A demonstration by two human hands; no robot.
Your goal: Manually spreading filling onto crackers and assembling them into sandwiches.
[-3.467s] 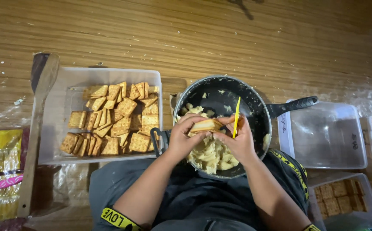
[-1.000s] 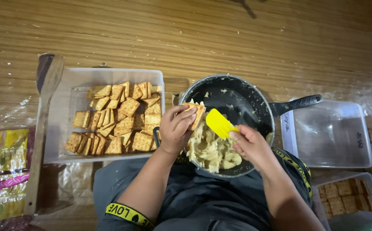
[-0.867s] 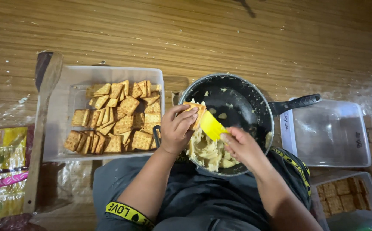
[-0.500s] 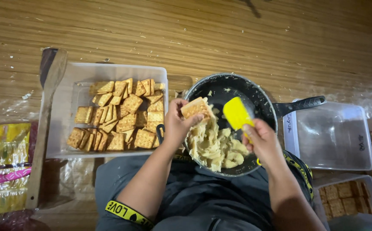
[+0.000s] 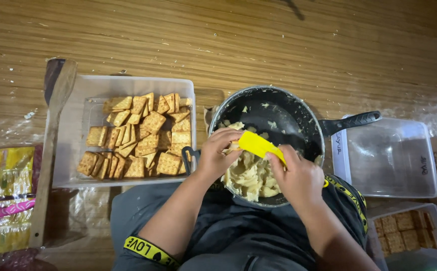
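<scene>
A black pan (image 5: pixel 284 113) rests on my lap and holds pale mashed filling (image 5: pixel 251 175). My left hand (image 5: pixel 218 153) grips a square cracker (image 5: pixel 233 146) over the pan, mostly hidden by my fingers. My right hand (image 5: pixel 299 175) holds a yellow spatula (image 5: pixel 258 145) whose blade lies across the cracker. To the left stands a clear tray (image 5: pixel 73 150) full of several square brown crackers (image 5: pixel 140 135).
A wooden spatula (image 5: pixel 50 145) leans along the tray's left side. Snack packets (image 5: pixel 2 195) lie at far left. Right of the pan sit an empty clear container (image 5: pixel 394 160) and containers with crackers (image 5: pixel 404 236). Wooden floor beyond.
The spatula blade swung from above the pan's right side back onto the cracker in my left hand. My left hand lowered slightly toward the filling.
</scene>
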